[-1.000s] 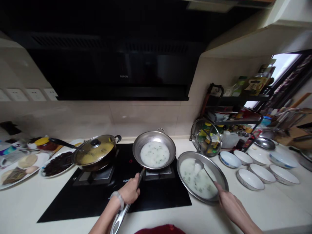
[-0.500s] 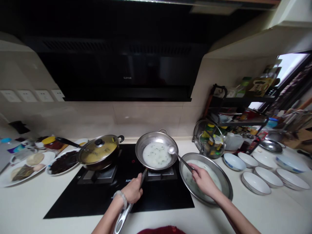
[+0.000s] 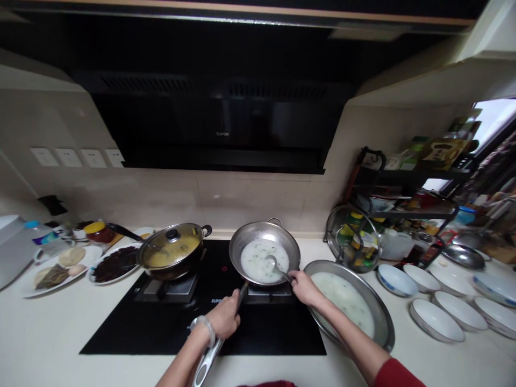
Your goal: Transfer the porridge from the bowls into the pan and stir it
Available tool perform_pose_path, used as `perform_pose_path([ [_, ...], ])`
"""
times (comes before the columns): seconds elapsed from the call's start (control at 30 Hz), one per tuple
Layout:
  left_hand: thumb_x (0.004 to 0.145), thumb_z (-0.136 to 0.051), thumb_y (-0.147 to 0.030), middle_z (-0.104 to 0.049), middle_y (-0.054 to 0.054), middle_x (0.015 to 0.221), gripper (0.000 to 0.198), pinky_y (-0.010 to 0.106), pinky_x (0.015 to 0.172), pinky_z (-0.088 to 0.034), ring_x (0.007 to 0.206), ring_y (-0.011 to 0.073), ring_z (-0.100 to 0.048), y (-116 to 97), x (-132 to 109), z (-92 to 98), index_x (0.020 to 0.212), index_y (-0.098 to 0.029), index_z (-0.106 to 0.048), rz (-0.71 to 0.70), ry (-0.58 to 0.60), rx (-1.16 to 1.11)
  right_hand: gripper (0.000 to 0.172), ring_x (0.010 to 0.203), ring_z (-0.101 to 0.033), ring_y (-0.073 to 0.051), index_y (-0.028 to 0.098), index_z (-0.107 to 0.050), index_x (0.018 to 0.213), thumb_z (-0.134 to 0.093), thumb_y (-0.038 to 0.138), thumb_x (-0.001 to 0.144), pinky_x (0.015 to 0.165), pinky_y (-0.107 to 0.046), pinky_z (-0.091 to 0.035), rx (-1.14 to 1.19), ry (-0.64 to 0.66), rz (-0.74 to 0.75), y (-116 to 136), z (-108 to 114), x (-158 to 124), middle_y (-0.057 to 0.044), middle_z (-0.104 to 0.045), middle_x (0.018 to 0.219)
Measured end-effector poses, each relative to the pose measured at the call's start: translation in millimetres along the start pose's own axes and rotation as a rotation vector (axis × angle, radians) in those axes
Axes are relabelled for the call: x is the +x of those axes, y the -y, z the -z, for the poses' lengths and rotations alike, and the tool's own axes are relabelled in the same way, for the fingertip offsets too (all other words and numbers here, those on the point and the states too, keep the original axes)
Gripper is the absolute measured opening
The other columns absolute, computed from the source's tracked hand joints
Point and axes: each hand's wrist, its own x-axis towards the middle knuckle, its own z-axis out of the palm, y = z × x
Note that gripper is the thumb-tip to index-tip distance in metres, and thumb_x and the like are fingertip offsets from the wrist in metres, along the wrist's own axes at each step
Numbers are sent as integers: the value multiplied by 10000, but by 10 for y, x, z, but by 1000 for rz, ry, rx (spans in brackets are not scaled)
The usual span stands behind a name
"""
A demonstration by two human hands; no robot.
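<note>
A metal wok (image 3: 264,228) on the right burner holds white liquid with green bits. Its long metal handle (image 3: 208,361) is gripped by my left hand (image 3: 224,317), which has a bracelet at the wrist. My right hand (image 3: 305,287) is closed around the handle of a metal ladle (image 3: 276,263), whose bowl dips into the liquid in the wok. Beneath my right forearm, a wide metal basin (image 3: 385,317) holds similar white liquid with green bits.
On the left burner stands a lidded pan (image 3: 172,252) of yellow food. Left of it are a plate of dark food (image 3: 115,264) and a plate (image 3: 30,287) with an egg. Several bowls (image 3: 437,321), a glass lid (image 3: 352,236) and a shelf rack (image 3: 407,212) occupy the right.
My right hand has moved left toward the wok, and the ladle's bowl has gone from the wok's right side down into the liquid. My left hand keeps its grip. The view has shifted slightly.
</note>
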Motion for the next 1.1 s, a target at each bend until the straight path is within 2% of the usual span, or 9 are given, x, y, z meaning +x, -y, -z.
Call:
perform_pose_path([
  [0.03,698,-544,-203,-631,166,1125,732,309,879,-453,994,256,-636,4,2,-3,1377,-104,-289,0,-3,-2,263,641,-616,-160,157,-638,887,-445,110,715,578,-233,-429,54,12,-42,11,-14,-6,-43,-629,641],
  [0.1,697,-544,-198,-629,170,1132,738,305,885,-448,1022,259,-626,5,3,-5,1381,-98,-286,-2,1,0,295,412,-480,-109,153,-590,964,-408,142,732,409,-205,-328,170,39,-131,28,-18,-21,29,-513,501],
  [0.17,707,-530,-192,-614,189,1155,737,300,887,-446,1040,260,-617,-2,-2,1,1389,-75,-275,-7,9,17,319,323,-353,-77,152,-537,1018,-395,162,732,343,-181,-229,282,58,-200,41,11,-39,78,-428,453],
  [0.3,719,-515,-182,-587,239,1173,737,297,871,-454,1057,273,-605,-28,-20,21,1389,-12,-261,-19,16,43,301,299,-286,-50,160,-499,994,-421,165,703,313,-151,-166,449,70,-268,61,110,-84,95,-410,435],
  [0.43,713,-519,-181,-620,192,1121,734,286,816,-476,946,245,-649,-43,-31,32,1391,-73,-263,-1,26,14,275,293,-268,-40,170,-495,959,-437,143,691,305,-136,-143,539,66,-295,65,171,-116,96,-410,420],
  [0.53,714,-521,-191,-631,170,1085,731,279,792,-484,885,229,-664,-35,-26,25,1389,-91,-259,14,35,5,267,293,-267,-38,171,-489,945,-438,122,687,303,-130,-138,581,65,-303,57,192,-123,96,-407,416],
  [0.7,711,-532,-199,-619,167,1108,698,282,881,-448,1017,243,-621,-7,-5,5,1364,-96,-310,-5,8,42,272,291,-256,-39,172,-478,933,-422,97,678,305,-129,-124,634,70,-321,45,230,-124,93,-407,413],
  [0.87,709,-540,-211,-638,151,1071,715,313,853,-459,924,247,-653,4,1,-1,1373,-119,-292,4,12,0,276,295,-237,-33,177,-477,922,-426,81,669,314,-128,-104,668,68,-335,30,261,-133,91,-404,422],
  [1.1,720,-519,-194,-621,171,1099,712,266,805,-474,887,222,-660,-20,-13,9,1381,-96,-274,-4,12,45,286,303,-232,-32,170,-482,928,-420,50,675,320,-126,-100,712,74,-345,20,329,-170,84,-404,432],
])
